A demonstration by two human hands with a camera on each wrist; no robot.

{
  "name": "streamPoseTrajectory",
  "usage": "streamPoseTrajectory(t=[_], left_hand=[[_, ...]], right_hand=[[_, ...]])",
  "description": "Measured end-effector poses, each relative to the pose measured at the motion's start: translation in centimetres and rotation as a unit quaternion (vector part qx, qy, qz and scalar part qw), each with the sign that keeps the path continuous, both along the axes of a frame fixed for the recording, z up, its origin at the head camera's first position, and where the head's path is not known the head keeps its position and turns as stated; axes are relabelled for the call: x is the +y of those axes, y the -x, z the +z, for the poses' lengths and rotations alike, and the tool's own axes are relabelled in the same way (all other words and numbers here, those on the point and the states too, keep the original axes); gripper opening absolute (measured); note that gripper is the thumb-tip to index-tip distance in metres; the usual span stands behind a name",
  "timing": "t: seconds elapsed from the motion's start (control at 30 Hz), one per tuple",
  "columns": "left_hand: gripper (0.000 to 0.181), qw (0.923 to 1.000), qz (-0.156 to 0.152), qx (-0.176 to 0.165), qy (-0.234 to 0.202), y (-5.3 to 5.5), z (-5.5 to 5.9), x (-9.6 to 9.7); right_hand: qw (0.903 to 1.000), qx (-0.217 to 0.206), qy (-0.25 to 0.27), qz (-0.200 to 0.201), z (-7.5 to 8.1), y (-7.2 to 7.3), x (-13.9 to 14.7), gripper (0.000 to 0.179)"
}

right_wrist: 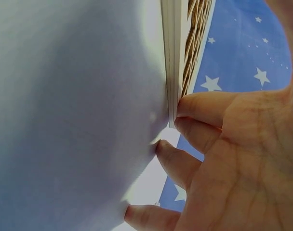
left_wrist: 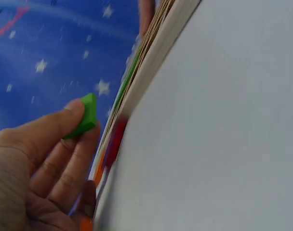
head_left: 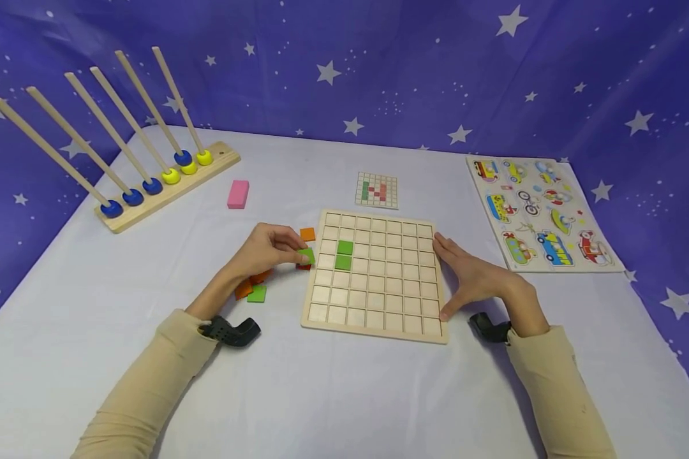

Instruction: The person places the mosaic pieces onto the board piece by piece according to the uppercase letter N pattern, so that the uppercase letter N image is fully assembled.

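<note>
Between thumb and fingers my left hand [head_left: 264, 248] pinches a small green square tile [left_wrist: 90, 115], held at the left edge of a wooden grid board [head_left: 393, 303]. Two green tiles [head_left: 343, 262] sit one above the other in squares near the board's upper left. My right hand [head_left: 476, 275] touches the board's right edge, thumb near the lower corner and fingers farther up; the right wrist view shows its fingertips at the edge. Beside the left hand lie an orange tile [head_left: 307, 234], a partly hidden red tile [head_left: 303, 268], another green tile [head_left: 256, 294] and overlapping orange tiles [head_left: 244, 290].
A small pattern card [head_left: 377, 190] lies behind the board. Back left stands a wooden bead stacker [head_left: 166, 197] with tall pegs, near a pink block [head_left: 238, 194]. A vehicle picture puzzle [head_left: 536, 213] lies at the right. A starry blue cloth [head_left: 390, 70] hangs behind.
</note>
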State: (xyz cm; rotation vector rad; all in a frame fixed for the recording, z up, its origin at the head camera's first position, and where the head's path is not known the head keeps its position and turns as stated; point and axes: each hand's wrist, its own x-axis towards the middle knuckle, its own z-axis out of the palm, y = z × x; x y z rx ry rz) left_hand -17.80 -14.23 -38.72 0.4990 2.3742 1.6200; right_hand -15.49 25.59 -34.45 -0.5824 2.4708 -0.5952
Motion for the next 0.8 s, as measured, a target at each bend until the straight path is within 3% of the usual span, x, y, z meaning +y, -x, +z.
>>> streamPoseTrajectory(t=[0.1, 0.3, 0.6, 0.8], left_hand=[[0.019, 0.9997, -0.023, -0.011, 0.001, -0.6, 0.1, 2.1], [0.013, 0.9986, -0.049, 0.016, 0.010, -1.4, -0.3, 4.9], [0.010, 0.9888, -0.101, 0.109, 0.010, -1.5, -0.9, 5.4], [0.010, 0.9818, -0.113, 0.149, 0.033, -1.4, -0.9, 5.4]], right_hand=[[1.0000, 0.000, -0.001, -0.003, 0.1, 0.0, -0.1, 0.140], [1.0000, -0.001, -0.005, -0.006, 0.2, 0.0, 0.0, 0.140], [1.0000, -0.004, -0.003, -0.007, 0.3, -0.1, 0.0, 0.140], [0.9999, -0.007, -0.005, -0.012, 0.2, -0.1, -0.1, 0.140]])
